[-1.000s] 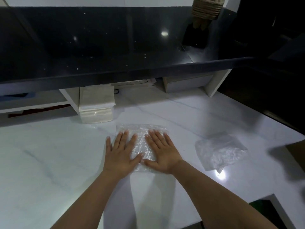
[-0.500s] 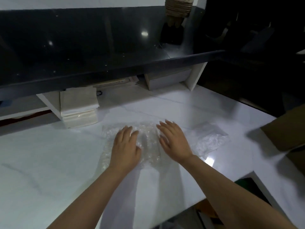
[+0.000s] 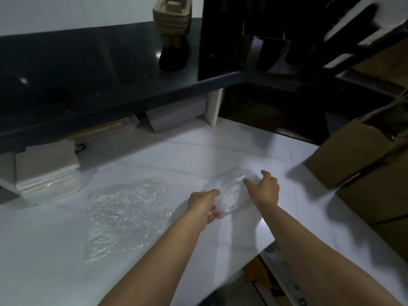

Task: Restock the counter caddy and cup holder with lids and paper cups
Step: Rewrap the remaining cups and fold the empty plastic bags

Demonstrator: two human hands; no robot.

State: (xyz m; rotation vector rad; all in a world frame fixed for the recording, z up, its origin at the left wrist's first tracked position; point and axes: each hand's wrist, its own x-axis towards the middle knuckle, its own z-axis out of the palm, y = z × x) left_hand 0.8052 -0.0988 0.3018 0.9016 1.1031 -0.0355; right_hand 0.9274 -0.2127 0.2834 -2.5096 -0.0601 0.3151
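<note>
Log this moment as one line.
left hand: grips crumpled plastic bag | right hand: grips same bag | flattened bag: lying on white counter

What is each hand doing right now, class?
Left hand: grips the near edge of the crumpled plastic bag.
Right hand: fingers curled on the same bag's far side, apparently gripping it.

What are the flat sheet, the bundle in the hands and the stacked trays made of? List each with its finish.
Flat sheet: clear plastic, glossy and crinkled, with scattered glints; probably an empty bag.
Bundle, held by the left hand and right hand: thin translucent plastic film, crumpled; blurred, so contents unclear.
Stacked trays: matte tan moulded pulp, judging by their dull fibrous look.
</note>
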